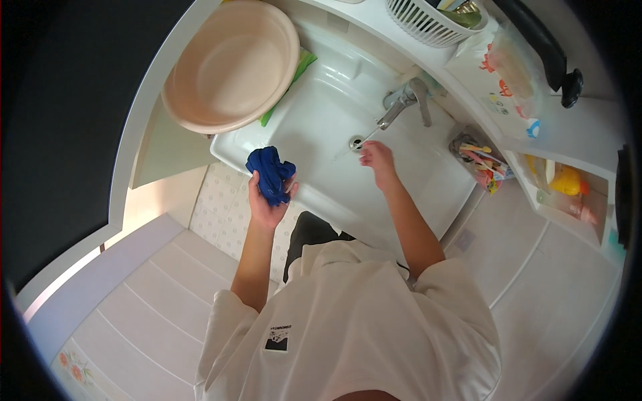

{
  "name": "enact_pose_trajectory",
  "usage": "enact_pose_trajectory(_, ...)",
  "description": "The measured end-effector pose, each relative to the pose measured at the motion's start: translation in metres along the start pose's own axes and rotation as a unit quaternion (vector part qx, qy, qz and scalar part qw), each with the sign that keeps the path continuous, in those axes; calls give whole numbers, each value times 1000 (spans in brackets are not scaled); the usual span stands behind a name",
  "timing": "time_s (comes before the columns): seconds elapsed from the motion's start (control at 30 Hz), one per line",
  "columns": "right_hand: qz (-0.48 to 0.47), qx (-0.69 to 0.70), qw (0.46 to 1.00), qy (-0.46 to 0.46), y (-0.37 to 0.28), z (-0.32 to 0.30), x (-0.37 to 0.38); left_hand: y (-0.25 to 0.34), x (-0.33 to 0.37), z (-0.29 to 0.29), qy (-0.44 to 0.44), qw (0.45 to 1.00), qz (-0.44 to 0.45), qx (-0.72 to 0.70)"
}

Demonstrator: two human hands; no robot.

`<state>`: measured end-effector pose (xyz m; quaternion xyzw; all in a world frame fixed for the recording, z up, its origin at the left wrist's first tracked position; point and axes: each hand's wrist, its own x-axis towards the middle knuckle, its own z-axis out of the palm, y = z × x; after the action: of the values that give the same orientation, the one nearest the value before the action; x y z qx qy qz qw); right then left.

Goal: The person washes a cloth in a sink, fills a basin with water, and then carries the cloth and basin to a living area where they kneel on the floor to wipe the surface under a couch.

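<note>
Left hand (267, 204), at frame centre-left, grips a bunched blue cloth (269, 172) over the sink (314, 127) rim. Right hand (376, 158), loosely open and empty, reaches under the tap (401, 101) by the drain (356, 142). A pink basin (231, 63) sits upper left.

Single head-worn fisheye view, looking steeply down, close above white sink (321, 127), edges bending.

cloth (270, 174): blue fabric | sink (321, 120): glossy white | tap (401, 101): shiny metal
</note>
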<state>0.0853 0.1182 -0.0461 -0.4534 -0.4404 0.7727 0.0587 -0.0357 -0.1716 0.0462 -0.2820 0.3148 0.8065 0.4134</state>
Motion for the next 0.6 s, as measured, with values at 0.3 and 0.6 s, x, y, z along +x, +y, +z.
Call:
enact_pose_trajectory(0.3,-56,-364,923,-113,12,69,102,1,-4,-12,15,1000,17,-9)
enact_pose_trajectory(0.6,-117,-709,686,-113,-17,94,144,-2,-16,-34,47,998,36,-17)
